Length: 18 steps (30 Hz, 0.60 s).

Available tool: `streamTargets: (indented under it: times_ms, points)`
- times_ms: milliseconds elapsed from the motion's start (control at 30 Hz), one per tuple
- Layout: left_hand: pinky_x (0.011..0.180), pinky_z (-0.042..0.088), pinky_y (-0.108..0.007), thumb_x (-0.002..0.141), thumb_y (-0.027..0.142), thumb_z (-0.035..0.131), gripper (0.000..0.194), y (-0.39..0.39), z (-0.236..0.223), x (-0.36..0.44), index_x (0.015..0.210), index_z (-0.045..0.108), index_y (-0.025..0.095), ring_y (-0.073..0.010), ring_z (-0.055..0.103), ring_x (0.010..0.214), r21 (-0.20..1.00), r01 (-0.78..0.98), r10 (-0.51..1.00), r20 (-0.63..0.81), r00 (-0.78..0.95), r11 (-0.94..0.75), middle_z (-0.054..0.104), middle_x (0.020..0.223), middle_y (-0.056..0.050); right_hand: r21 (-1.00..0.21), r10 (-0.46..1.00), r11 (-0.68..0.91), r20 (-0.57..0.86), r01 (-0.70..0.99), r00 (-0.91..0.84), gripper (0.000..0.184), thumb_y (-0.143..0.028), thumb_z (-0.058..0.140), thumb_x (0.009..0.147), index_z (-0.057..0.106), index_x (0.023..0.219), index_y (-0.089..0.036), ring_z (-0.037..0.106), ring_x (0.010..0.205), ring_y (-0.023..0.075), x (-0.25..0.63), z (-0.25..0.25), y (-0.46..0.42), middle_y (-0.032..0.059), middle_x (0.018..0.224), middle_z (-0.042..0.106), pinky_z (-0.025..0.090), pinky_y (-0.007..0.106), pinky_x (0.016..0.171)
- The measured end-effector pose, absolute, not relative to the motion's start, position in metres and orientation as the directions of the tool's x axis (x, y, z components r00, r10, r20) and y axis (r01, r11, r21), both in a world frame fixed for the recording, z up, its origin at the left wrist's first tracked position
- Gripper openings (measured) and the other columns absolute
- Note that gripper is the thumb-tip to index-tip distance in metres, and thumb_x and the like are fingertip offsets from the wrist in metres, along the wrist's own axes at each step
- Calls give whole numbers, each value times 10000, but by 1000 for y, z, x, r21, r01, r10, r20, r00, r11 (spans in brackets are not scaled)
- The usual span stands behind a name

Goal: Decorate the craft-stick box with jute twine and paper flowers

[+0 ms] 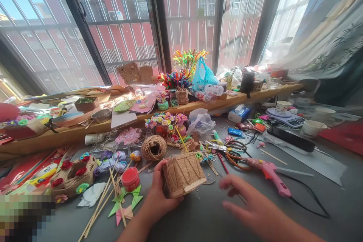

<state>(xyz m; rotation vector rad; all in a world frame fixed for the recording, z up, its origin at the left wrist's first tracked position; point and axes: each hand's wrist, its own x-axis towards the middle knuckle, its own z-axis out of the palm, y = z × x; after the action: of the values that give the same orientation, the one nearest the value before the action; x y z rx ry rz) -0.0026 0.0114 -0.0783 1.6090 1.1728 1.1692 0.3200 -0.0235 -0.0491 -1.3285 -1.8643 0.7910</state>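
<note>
My left hand (163, 193) is closed around a small box wrapped in twine (185, 172), holding it tilted just above the grey tabletop. Zigzag twine runs over its side, and a flat wooden stick lies along its lower edge. To the right of the box, my right hand (241, 196) hovers with fingers apart and nothing between them. A ball of twine (154, 148) lies behind the box. Right of my right hand is a pink hot glue gun (273, 177) with a black cord. Scissors (227, 149) lie behind, among thin sticks.
On the left are a twine-covered basket with red roses (70, 176), wooden skewers (99, 210), a red jar (131, 179) and a folded paper star (127, 208). A phone (292, 140) and a kitchen scale (295, 119) are at right. A cluttered wooden ledge (136, 119) runs below the windows.
</note>
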Motion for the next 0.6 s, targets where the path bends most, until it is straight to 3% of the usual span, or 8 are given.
streamTargets:
  times_ms: [67, 133, 233, 333, 433, 500, 600]
  points:
    - [1287, 278, -602, 647, 166, 895, 1072, 12, -85, -3, 1523, 296, 324, -413, 372, 1553, 923, 242, 950, 267, 164, -301, 389, 1637, -154, -976, 990, 109, 90, 191, -106, 455, -536, 703, 911, 676, 1278, -268, 728, 1160, 324, 286, -47, 6, 133, 1359, 706, 617, 488, 971]
    - [1292, 254, -622, 640, 180, 902, 1088, 13, -92, -3, 1528, 291, 329, -421, 347, 1566, 909, 232, 933, 310, 181, -347, 362, 1654, -159, -992, 994, 87, 93, -96, -64, 631, -576, 769, 855, 613, 1375, -255, 655, 1307, 353, 251, -50, 29, 155, 1406, 677, 571, 523, 1052]
    - [1286, 259, -641, 649, 244, 923, 1085, 16, -99, -3, 1541, 313, 334, -439, 347, 1563, 902, 222, 927, 342, 156, -371, 321, 1689, -163, -953, 987, 88, 123, -290, -105, 648, -561, 773, 882, 566, 1423, -272, 654, 1313, 334, 216, -62, 45, 126, 1403, 689, 505, 536, 1140]
    - [1293, 239, -641, 667, 348, 957, 1144, 16, -97, -5, 1602, 298, 349, -452, 284, 1591, 912, 239, 938, 296, 180, -334, 213, 1750, -146, -948, 991, 109, 127, -300, -41, 647, -593, 698, 933, 511, 1472, -288, 630, 1341, 339, 205, -72, 41, 113, 1444, 662, 486, 546, 1164]
    - [1306, 214, -617, 678, 606, 934, 1242, 16, -89, -7, 1663, 229, 331, -455, 219, 1614, 948, 117, 930, 259, 260, -297, 182, 1770, -143, -975, 988, 156, 153, -158, 31, 646, -589, 613, 987, 422, 1530, -298, 558, 1423, 334, 199, -75, 27, 115, 1535, 584, 472, 527, 1184]
    - [1298, 254, -591, 706, 769, 829, 1202, 15, -85, -8, 1657, 257, 307, -457, 251, 1603, 962, -14, 928, 268, 259, -274, 229, 1759, -152, -976, 976, 215, 214, -43, 32, 602, -552, 570, 1016, 402, 1537, -300, 513, 1464, 326, 190, -76, 15, 117, 1577, 537, 453, 514, 1201]
    - [1233, 379, -573, 785, 747, 781, 1077, 15, -81, -9, 1635, 289, 306, -459, 413, 1522, 975, -145, 957, 199, 211, -171, 409, 1677, -161, -942, 942, 331, 326, 57, -82, 621, -484, 586, 1014, 377, 1568, -296, 417, 1537, 322, 182, -73, 1, 114, 1654, 447, 364, 532, 1263]
